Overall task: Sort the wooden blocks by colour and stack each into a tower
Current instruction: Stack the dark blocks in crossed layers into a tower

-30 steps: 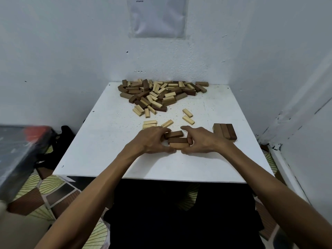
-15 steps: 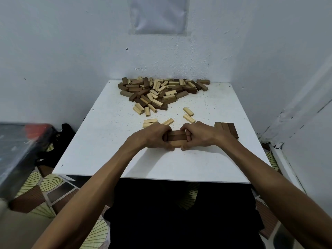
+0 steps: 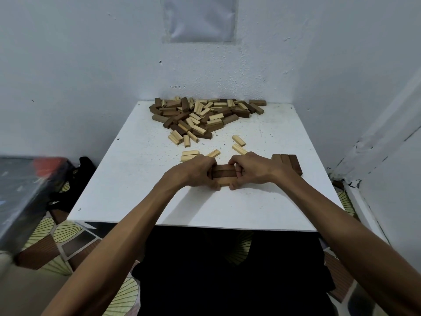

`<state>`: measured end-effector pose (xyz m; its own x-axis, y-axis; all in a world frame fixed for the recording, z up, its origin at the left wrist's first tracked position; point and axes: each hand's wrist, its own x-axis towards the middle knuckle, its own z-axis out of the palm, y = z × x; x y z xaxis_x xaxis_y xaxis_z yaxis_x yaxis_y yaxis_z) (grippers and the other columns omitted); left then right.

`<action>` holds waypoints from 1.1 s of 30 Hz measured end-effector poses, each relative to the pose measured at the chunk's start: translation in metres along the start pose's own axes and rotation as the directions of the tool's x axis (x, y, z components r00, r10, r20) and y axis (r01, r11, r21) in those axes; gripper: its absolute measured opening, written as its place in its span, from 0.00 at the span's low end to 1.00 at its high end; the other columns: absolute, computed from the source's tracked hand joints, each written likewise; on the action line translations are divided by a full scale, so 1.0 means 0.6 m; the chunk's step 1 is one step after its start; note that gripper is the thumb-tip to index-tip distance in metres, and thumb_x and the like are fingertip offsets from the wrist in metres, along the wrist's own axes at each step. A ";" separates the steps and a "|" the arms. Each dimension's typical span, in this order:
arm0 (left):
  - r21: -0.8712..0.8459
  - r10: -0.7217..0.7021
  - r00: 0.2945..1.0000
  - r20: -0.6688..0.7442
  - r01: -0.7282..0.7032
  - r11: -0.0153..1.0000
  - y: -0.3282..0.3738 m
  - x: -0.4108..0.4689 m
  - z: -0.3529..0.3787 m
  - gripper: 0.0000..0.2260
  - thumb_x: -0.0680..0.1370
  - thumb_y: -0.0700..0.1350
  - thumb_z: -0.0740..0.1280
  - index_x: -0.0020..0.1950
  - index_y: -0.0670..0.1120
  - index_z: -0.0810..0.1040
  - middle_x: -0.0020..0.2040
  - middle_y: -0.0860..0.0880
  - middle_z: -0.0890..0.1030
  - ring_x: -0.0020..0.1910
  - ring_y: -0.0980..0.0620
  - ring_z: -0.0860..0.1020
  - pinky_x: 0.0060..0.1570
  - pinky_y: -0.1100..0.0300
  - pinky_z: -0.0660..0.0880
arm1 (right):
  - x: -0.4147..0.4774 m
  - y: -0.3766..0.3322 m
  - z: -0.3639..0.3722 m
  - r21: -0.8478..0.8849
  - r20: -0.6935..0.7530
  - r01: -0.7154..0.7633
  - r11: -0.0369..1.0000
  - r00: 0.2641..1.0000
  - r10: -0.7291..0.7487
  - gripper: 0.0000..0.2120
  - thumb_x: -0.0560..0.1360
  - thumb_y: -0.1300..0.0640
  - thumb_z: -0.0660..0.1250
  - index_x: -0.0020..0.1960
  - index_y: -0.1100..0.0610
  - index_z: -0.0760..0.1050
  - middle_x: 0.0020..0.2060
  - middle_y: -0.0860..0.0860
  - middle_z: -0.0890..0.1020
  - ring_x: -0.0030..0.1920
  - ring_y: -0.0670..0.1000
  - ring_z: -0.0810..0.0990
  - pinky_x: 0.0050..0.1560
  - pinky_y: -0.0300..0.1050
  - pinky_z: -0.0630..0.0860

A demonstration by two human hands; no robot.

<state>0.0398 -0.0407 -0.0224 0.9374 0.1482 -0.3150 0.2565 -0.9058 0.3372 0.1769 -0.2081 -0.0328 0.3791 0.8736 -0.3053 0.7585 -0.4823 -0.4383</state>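
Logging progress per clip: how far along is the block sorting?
Done: a row of three dark brown wooden blocks lies on the white table, right side. In hand: left hand and right hand grip a second dark brown block set. Left: the mixed heap of dark and pale blocks by the wall, plus loose pale wooden blocks.

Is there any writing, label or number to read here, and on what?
No text can be read here.
The sheet on the wall: the part in view looks blank.
The pile of wooden blocks: no marks show.
The brown blocks gripped by the left hand and right hand: plain.
The dark object at the left edge: too blurred to tell.
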 end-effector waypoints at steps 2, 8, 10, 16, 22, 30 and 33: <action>0.006 -0.005 1.000 0.005 0.005 1.000 -0.001 -0.002 0.000 0.25 0.74 0.57 0.78 0.63 0.45 0.77 0.49 0.47 0.80 0.46 0.48 0.78 0.46 0.49 0.77 | 0.001 -0.001 -0.001 -0.009 0.003 -0.001 1.000 1.000 0.001 0.31 0.70 0.41 0.79 0.65 0.52 0.72 0.46 0.48 0.79 0.51 0.51 0.78 0.44 0.46 0.73; -0.037 -0.051 0.997 -0.058 0.049 0.998 -0.002 -0.006 0.004 0.41 0.69 0.61 0.80 0.75 0.47 0.66 0.55 0.49 0.76 0.53 0.47 0.74 0.53 0.49 0.76 | 0.001 -0.006 -0.001 -0.042 0.004 -0.015 0.999 1.000 0.015 0.31 0.71 0.41 0.78 0.67 0.52 0.71 0.49 0.50 0.77 0.52 0.52 0.77 0.45 0.46 0.73; -0.026 -0.022 0.994 -0.109 0.020 0.999 -0.003 -0.007 0.006 0.40 0.68 0.60 0.81 0.72 0.48 0.66 0.56 0.50 0.75 0.53 0.48 0.72 0.51 0.51 0.74 | 0.001 -0.008 -0.002 -0.044 0.006 -0.017 0.999 1.000 0.018 0.31 0.71 0.41 0.78 0.67 0.52 0.71 0.49 0.50 0.77 0.51 0.52 0.77 0.45 0.45 0.71; -0.002 0.097 0.978 -0.187 -0.099 0.995 -0.011 -0.018 0.008 0.26 0.69 0.57 0.81 0.59 0.47 0.76 0.56 0.49 0.79 0.54 0.47 0.75 0.52 0.49 0.76 | -0.002 -0.007 -0.003 -0.011 0.001 -0.015 1.000 1.000 0.015 0.31 0.71 0.42 0.78 0.67 0.52 0.71 0.47 0.48 0.78 0.51 0.50 0.75 0.44 0.45 0.70; 0.038 0.146 0.959 -0.244 -0.141 0.989 -0.015 -0.023 0.012 0.18 0.72 0.57 0.79 0.55 0.48 0.84 0.50 0.48 0.84 0.49 0.47 0.76 0.48 0.48 0.76 | -0.010 -0.007 0.000 0.008 -0.042 0.014 1.000 0.999 -0.014 0.29 0.71 0.43 0.79 0.65 0.53 0.73 0.49 0.49 0.77 0.51 0.50 0.75 0.42 0.43 0.69; 0.004 0.152 0.941 -0.303 -0.158 0.987 -0.015 -0.025 0.022 0.14 0.72 0.54 0.79 0.53 0.49 0.83 0.45 0.49 0.83 0.44 0.48 0.75 0.41 0.52 0.74 | -0.015 -0.003 0.005 0.042 -0.076 0.028 0.999 0.997 -0.025 0.32 0.70 0.42 0.79 0.67 0.53 0.73 0.46 0.47 0.78 0.48 0.48 0.77 0.40 0.42 0.70; 0.000 0.157 0.938 -0.310 -0.165 0.986 -0.016 -0.025 0.023 0.14 0.71 0.54 0.79 0.51 0.50 0.83 0.42 0.50 0.81 0.43 0.49 0.74 0.40 0.53 0.72 | -0.016 -0.002 0.006 0.045 -0.072 0.017 0.999 0.997 -0.014 0.33 0.69 0.41 0.79 0.68 0.53 0.73 0.47 0.48 0.80 0.49 0.49 0.78 0.46 0.46 0.75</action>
<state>0.0203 -0.0396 -0.0332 0.9923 0.1198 0.0331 0.0979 -0.9177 0.3850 0.1704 -0.2163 -0.0324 0.4057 0.8826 -0.2375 0.7401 -0.4697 -0.4813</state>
